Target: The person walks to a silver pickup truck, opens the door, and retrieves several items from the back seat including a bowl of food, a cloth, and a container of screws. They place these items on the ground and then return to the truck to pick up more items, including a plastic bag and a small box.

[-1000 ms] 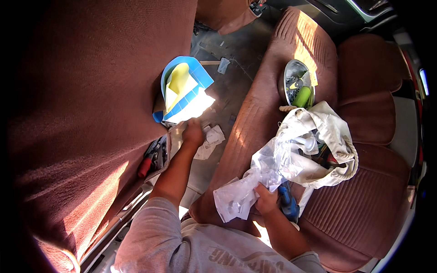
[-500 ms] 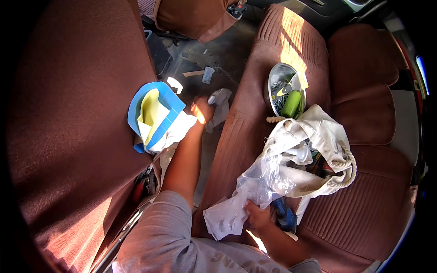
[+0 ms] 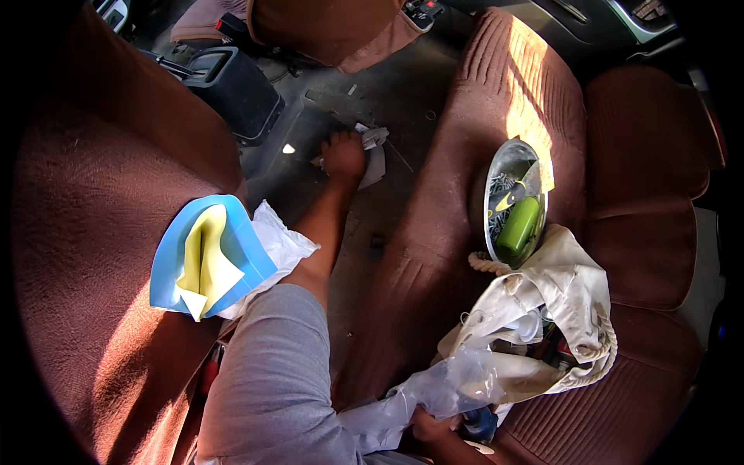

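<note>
left hand (image 3: 343, 155) stretched to the car floor (image 3: 403, 101), fingers closed on crumpled white paper (image 3: 375, 147). right hand (image 3: 431, 425) grips a clear plastic bag (image 3: 434, 391), just below a canvas bag (image 3: 558, 310) and a metal bowl (image 3: 504, 167) beyond.

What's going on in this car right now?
A person leans over the car floor, the left hand pressing a crumpled white rag onto it. The right hand grips a clear plastic bag on the brown seat, beside a canvas bag and a metal bowl.
</note>
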### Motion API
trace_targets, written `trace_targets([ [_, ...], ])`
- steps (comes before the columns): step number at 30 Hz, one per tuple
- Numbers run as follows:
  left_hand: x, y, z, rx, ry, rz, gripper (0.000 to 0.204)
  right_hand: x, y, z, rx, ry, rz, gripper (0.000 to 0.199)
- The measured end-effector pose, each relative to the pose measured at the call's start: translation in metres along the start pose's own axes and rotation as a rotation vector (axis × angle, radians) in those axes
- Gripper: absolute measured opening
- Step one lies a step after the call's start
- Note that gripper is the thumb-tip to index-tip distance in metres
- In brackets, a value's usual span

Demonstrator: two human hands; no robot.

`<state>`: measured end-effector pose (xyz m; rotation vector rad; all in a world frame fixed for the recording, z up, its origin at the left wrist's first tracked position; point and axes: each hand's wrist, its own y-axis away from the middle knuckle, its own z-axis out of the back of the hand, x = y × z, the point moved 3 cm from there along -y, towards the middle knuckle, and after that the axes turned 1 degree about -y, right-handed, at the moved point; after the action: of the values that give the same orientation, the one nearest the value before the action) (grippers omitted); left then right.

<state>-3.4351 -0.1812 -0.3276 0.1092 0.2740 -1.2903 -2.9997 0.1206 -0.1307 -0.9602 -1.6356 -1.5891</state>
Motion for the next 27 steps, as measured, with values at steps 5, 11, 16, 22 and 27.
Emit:
trace_targets([
  [5,0.003,0.033,0.014,-0.136,0.173,0.119,0.015,-0.01,0.0,0.009,-0.078,0.072,0.031,0.038],
  [11,-0.033,0.005,0.044,0.027,0.504,-0.28,0.029,-0.031,0.009,0.024,-0.138,0.12,0.042,0.037],
  [16,-0.064,-0.022,-0.031,0.073,0.232,-0.424,0.035,-0.011,-0.003,0.007,-0.069,0.14,0.064,0.037],
  [22,-0.063,0.001,-0.006,0.15,0.074,-0.253,0.029,-0.001,-0.005,0.002,-0.046,0.137,0.069,0.037],
  [27,-0.038,0.038,-0.006,0.039,0.038,-0.127,0.02,0.011,-0.01,-0.006,0.017,0.164,0.099,0.037],
])
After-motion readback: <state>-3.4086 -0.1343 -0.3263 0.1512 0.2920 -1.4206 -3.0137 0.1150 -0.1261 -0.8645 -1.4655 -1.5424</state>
